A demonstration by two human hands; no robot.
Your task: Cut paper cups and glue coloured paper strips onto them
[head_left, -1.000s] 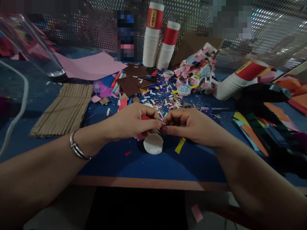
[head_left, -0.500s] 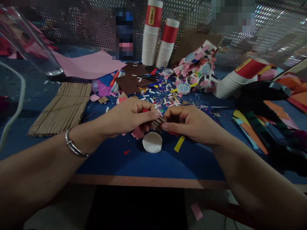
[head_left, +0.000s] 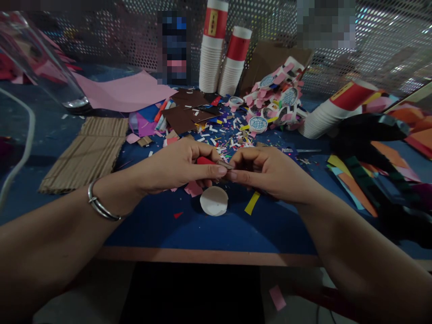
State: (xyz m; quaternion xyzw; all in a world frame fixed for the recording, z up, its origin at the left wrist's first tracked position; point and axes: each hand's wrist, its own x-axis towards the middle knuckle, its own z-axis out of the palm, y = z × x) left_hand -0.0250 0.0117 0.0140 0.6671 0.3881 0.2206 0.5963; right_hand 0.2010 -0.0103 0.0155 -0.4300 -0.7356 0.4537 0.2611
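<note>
Near the middle of the blue table, my left hand (head_left: 189, 164) and my right hand (head_left: 270, 175) meet fingertip to fingertip. Between their thumbs and fingers they pinch a small piece of brown corrugated cardboard (head_left: 225, 165), mostly covered by the fingers. Something red (head_left: 204, 160) shows inside my left hand; its full shape is hidden. Just below the hands lies a round white paper piece (head_left: 214, 201), with a yellow paper strip (head_left: 252, 203) to its right.
A corrugated cardboard sheet (head_left: 86, 155) lies at left, below pink paper (head_left: 124, 92). Paper scraps, stacked cups (head_left: 212, 49) and a pile of paper crafts (head_left: 258, 123) stand behind. Leaning cups (head_left: 337, 110), a black object (head_left: 374, 128) and coloured paper (head_left: 351, 184) are at right.
The cardboard piece has been turned between my fingertips, so its ridged face shows less. More of the red thing shows in my left hand. The fingertips are closer together.
</note>
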